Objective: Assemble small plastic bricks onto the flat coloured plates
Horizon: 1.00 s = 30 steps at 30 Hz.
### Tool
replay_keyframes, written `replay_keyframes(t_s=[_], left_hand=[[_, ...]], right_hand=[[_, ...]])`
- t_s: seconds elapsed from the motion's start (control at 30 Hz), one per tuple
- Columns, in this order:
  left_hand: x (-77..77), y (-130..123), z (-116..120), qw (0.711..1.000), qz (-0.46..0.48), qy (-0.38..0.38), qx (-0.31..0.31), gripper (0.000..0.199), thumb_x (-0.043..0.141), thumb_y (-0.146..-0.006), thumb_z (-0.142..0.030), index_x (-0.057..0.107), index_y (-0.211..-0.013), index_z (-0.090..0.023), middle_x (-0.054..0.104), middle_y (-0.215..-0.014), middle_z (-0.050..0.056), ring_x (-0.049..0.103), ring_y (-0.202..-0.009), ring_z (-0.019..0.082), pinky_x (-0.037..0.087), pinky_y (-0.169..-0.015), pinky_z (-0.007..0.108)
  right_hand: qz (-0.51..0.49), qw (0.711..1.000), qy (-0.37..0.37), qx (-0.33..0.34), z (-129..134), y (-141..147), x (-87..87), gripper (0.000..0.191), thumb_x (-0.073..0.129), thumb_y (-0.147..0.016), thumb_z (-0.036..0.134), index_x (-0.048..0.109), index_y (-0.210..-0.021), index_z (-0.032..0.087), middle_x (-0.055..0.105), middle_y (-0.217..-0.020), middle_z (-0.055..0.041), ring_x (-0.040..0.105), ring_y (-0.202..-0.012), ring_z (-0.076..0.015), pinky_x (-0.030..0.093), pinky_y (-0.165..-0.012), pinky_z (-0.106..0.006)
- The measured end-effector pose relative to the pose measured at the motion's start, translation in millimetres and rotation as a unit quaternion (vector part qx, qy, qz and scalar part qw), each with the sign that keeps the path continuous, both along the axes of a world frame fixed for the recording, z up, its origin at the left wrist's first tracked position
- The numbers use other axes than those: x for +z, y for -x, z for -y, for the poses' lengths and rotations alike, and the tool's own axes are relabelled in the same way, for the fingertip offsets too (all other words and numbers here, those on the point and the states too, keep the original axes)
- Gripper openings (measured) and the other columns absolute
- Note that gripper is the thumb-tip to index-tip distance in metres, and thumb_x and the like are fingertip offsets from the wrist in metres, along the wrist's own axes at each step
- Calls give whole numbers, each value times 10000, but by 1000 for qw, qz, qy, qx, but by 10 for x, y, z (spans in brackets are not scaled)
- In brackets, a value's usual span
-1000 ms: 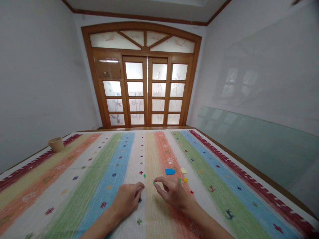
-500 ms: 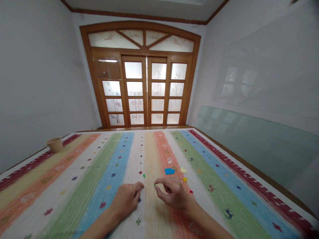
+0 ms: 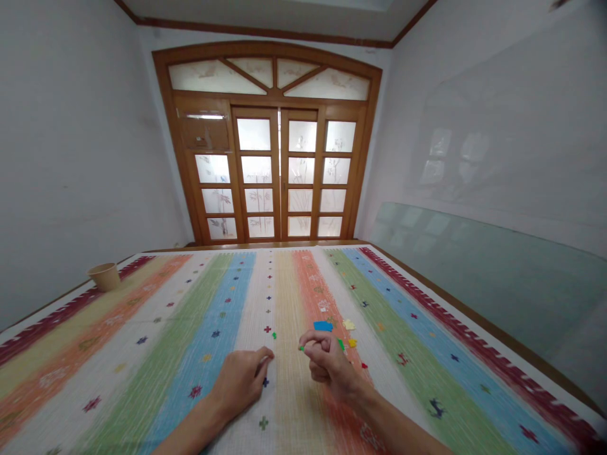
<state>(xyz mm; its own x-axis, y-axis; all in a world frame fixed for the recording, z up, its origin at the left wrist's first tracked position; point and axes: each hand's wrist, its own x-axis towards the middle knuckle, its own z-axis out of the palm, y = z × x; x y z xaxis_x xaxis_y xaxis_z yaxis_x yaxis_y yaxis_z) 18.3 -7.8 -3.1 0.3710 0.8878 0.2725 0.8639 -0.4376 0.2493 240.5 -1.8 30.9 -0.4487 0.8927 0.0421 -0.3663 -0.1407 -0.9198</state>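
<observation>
My right hand (image 3: 332, 363) is closed over the tablecloth, its thumb and index finger pinching a small green piece (image 3: 301, 348) at their tips. Just left of it, my left hand (image 3: 241, 379) rests on the cloth with thumb and index finger pressed together; whether anything is between them I cannot make out. A small green bit (image 3: 274, 335) lies beyond the left fingertips. Past the right hand are a flat blue piece (image 3: 323, 326), a pale yellow piece (image 3: 349, 324), a yellow piece (image 3: 352, 343), a red piece (image 3: 364, 366) and a partly hidden green piece (image 3: 341, 344).
A striped, patterned tablecloth (image 3: 180, 341) covers the table. A tan paper cup (image 3: 105, 277) stands near the left edge. A glass panel (image 3: 474, 272) leans along the right wall, and wooden doors (image 3: 279, 170) close off the far end.
My right hand has turned and shifted slightly right, its fingers curling in, with the small green piece still in the pinch. Another green piece now shows behind it. My left hand stays still.
</observation>
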Motion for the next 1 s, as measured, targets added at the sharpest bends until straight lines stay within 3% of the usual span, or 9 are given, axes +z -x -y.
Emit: replay_keyframes(t_s=[0.3,0.4,0.7,1.0], left_hand=[[6,1,4,1000,9,1,-1,315,392,-956,-254,694,-1046,-232,764,-825,50,718,-749,201,467,-672,262],[0,4,3,1000,19,-1,-2,311,400,-951,-255,697,-1039,-233,762,-817,47,715,-744,195,472,-676,256],[-4,9,-2,1000,10,3,-2,316,399,-952,-256,697,-1056,-237,761,-816,48,713,-734,198,468,-668,259],[17,-7,7,1000,17,-1,-5,316,404,-942,-255,701,-1047,-234,761,-800,44,713,-726,187,467,-663,246]], right_hand=[[-112,984,137,1,-90,-95,10,461,870,-565,419,519,-773,201,194,-417,182,52,-392,-22,35,-368,-202],[-131,980,150,17,-124,-115,-12,458,870,-564,411,510,-754,201,175,-417,183,46,-391,-20,30,-372,-204],[-108,988,110,1,-137,-148,-11,453,858,-571,435,540,-796,204,194,-420,180,50,-383,-26,43,-351,-184],[-5,998,-31,-46,-218,-276,98,420,816,-608,504,589,-763,187,196,-416,166,92,-368,-23,89,-364,-188]])
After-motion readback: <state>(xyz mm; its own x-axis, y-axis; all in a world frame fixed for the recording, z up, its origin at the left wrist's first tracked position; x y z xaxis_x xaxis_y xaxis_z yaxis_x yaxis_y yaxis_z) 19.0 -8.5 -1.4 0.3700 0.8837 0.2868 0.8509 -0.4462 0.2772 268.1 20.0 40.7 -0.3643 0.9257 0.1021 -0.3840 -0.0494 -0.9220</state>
